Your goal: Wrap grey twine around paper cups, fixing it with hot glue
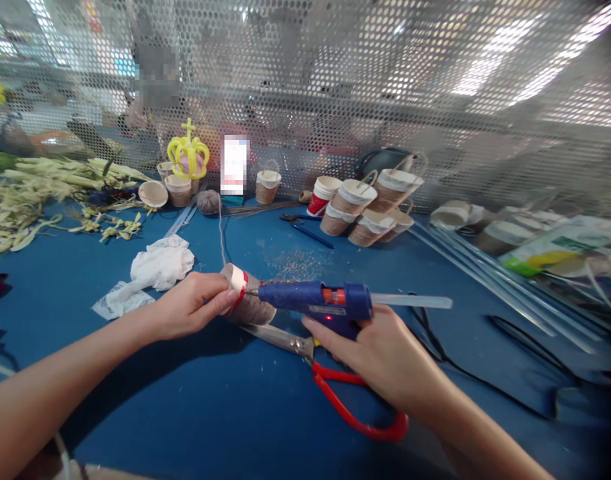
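Note:
My left hand point(203, 300) is closed on the rim of a paper cup point(255, 307) lying on its side, its body wrapped in twine, with a red and white band near the rim. My right hand point(370, 347) grips a blue glue gun point(310, 298), its red light lit and a clear glue stick out of the back. The nozzle meets the cup at the edge of the twine. Below them lie scissors point(335, 393) with red handles. A grey strand runs from the cup up to a yarn ball point(208, 201).
Twine-wrapped cups point(348, 200) stand at the back, beside a pen point(313, 236). Crumpled white lace point(160, 263) and dry husks point(40, 183) lie left. Clear glue sticks point(505, 287) and a black cord point(505, 397) are at right. A perforated metal screen point(305, 87) rises behind.

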Available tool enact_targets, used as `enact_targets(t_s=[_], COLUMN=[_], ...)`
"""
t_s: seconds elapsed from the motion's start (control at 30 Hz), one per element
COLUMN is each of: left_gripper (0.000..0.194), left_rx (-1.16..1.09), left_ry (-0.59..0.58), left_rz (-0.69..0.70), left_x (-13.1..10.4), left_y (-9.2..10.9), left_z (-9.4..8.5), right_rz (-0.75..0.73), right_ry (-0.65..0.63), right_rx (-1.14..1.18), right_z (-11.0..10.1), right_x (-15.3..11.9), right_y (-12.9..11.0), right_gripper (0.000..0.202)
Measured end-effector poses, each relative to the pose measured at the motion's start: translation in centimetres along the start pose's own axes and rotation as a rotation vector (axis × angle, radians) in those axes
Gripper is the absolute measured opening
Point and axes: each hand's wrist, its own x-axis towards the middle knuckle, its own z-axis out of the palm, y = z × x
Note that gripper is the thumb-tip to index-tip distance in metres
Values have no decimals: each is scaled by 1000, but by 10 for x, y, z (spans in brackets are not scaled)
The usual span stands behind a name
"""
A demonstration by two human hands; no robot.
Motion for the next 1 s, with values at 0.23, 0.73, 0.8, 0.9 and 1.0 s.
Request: enact_targets(t_s=[0.23,0.73,0.8,0.9,1.0], left_gripper=[35,34,34,34,35], left_rx=[-26,-41,-44,-47,-47], left_ry=[36,43,39,33,40], left_rz=[-25,-12,-12,-12,-20], left_x=[-1,1,1,0,1], left_y=[0,-2,-3,-3,-2], left_z=[1,3,3,2,2], right_rz=[-114,-262,-306,-306,-223], right_ry=[-4,0,6,-7,-9], right_rx=[-143,-320,-313,-316,-285], right_z=[2,9,9,9,8], right_x=[0,-5,-5,-6,-5], right_y=[10,20,21,22,19], right_gripper=[18,17,15,14,16])
